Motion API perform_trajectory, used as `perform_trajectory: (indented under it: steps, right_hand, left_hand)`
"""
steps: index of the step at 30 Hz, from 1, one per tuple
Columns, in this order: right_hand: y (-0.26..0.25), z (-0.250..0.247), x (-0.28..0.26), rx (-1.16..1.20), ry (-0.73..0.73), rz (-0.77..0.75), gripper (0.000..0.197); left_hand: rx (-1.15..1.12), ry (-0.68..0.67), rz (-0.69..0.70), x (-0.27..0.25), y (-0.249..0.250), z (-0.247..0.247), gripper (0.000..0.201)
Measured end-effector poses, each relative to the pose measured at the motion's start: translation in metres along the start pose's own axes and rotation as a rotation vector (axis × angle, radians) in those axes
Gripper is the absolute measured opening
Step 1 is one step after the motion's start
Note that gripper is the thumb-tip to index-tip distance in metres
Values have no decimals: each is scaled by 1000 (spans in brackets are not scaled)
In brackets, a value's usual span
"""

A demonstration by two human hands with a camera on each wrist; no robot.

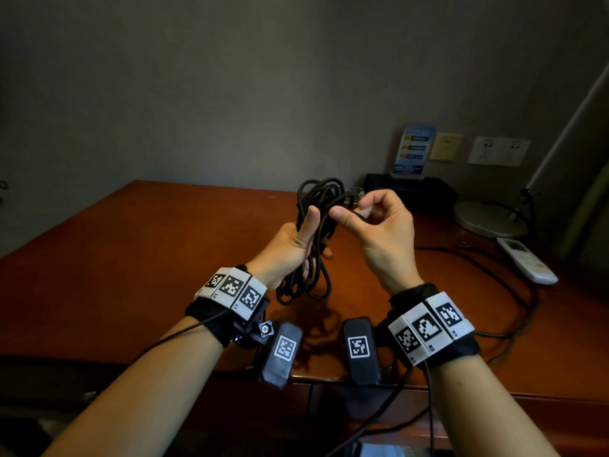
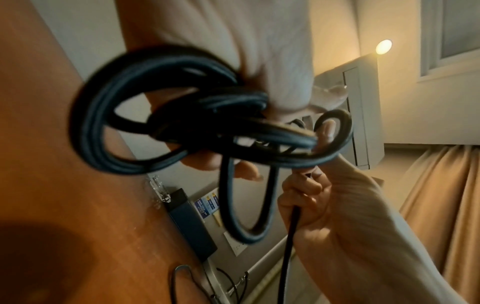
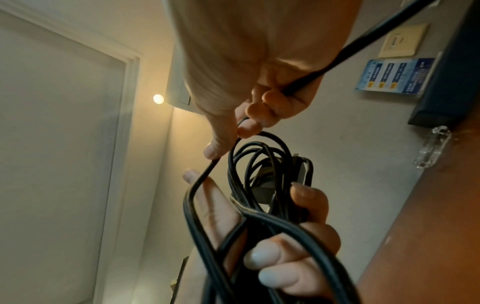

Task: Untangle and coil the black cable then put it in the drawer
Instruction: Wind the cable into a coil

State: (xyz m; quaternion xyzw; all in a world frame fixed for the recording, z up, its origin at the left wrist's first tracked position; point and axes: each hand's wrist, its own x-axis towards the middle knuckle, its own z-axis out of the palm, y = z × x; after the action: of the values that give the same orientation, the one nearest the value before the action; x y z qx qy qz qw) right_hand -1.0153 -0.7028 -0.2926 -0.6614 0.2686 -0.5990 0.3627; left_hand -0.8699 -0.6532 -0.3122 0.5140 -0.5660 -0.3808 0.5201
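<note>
The black cable (image 1: 319, 206) is a loose bundle of loops held above the desk. My left hand (image 1: 316, 235) grips the bundle's middle, thumb on the near side and fingers curled round the far side; loops hang below it. In the left wrist view the cable (image 2: 109, 131) is a tangle of loops. My right hand (image 1: 351, 212) is beside the top of the bundle, pinching one strand between thumb and curled fingers. In the right wrist view that strand of the cable (image 3: 200, 181) runs out of the right hand (image 3: 244, 127) into the bundle in the left hand (image 3: 306, 236).
The brown desk (image 1: 148, 258) has a black box (image 1: 412, 192) with a blue leaflet stand (image 1: 413, 150) at the back right. A round lamp base (image 1: 491, 221), a white remote (image 1: 527, 263) and another dark cord (image 1: 494, 275) lie at the right. Wall sockets (image 1: 499, 155) are behind.
</note>
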Motion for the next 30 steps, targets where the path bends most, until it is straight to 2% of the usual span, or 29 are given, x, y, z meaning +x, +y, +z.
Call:
perform_trajectory:
  steps: [2, 4, 6, 8, 9, 14, 17, 20, 23, 26, 30]
  right_hand:
    - [1, 1, 0, -23, 24, -6, 44]
    - [2, 1, 0, -41, 31, 0, 51]
    - [2, 0, 2, -64, 35, 5, 57]
    - [3, -1, 3, -99, 37, 2, 58]
    - [3, -1, 3, -128, 40, 5, 58]
    - [7, 1, -1, -163, 18, 84, 50]
    - [13, -6, -2, -122, -9, 181, 34]
    - [17, -20, -2, -98, -100, 333, 22]
    - [19, -29, -3, -47, -142, 441, 22]
    - [18, -27, -4, -19, -132, 344, 22]
    - [12, -17, -5, -16, -126, 153, 18]
  left_hand:
    - [-22, -81, 6, 0, -1, 1, 109]
    - [-115, -186, -23, -1, 3, 2, 90]
    - [-217, -234, -75, -1, 5, -1, 59]
    - [-185, -234, -124, 0, 9, -4, 27]
    - [-159, -229, -147, -1, 11, -5, 19]
    - [-182, -189, -232, -3, 11, -8, 14]
    - [-370, -153, -207, -1, 9, -16, 15]
    - [-542, -64, -159, 2, 4, -30, 14]
    - [-579, 1, -111, 0, 0, -38, 14]
    - [-415, 4, -120, -5, -1, -35, 12]
    - [-359, -31, -176, -5, -7, -26, 11]
